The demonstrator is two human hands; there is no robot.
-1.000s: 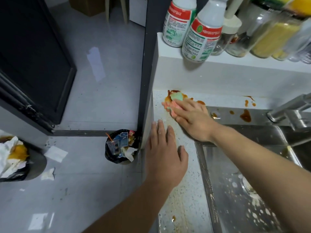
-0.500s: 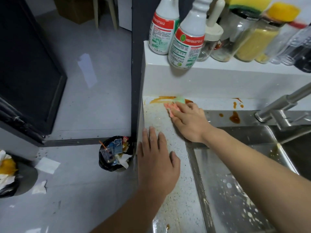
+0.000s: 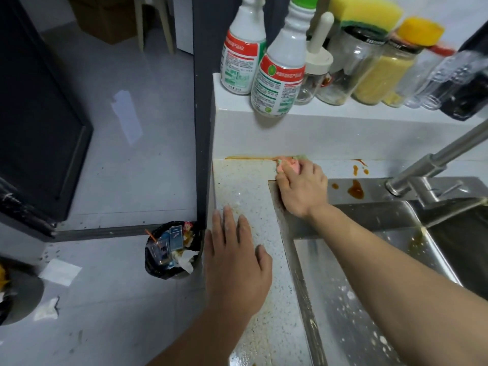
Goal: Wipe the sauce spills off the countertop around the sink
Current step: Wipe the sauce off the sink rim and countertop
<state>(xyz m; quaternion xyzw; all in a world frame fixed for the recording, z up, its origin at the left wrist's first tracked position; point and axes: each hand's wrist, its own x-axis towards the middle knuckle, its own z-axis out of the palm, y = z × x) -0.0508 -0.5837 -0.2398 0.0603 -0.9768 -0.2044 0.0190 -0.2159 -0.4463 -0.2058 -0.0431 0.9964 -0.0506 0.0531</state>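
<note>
My right hand [image 3: 303, 190] presses a pink and green cloth [image 3: 289, 165] onto the speckled white countertop [image 3: 245, 186], at the back corner where it meets the wall. A thin orange sauce streak [image 3: 248, 157] runs along that back edge to the left of the cloth. More brown sauce spots [image 3: 355, 190] lie on the steel sink rim and the counter to the right of my hand. My left hand [image 3: 236, 262] lies flat on the counter, palm down, fingers apart, holding nothing. Faint sauce specks stain the counter near my left wrist.
The steel sink [image 3: 369, 286], speckled with white residue, lies to the right with its faucet [image 3: 433, 165]. A ledge above holds two spray bottles [image 3: 280, 72], jars and a yellow sponge [image 3: 367, 11]. A full black bin [image 3: 171, 249] stands on the floor left of the counter.
The cloth under my right hand has slid right along the back edge, smearing the thick sauce blotch into a thin streak. My left hand stays flat on the counter.
</note>
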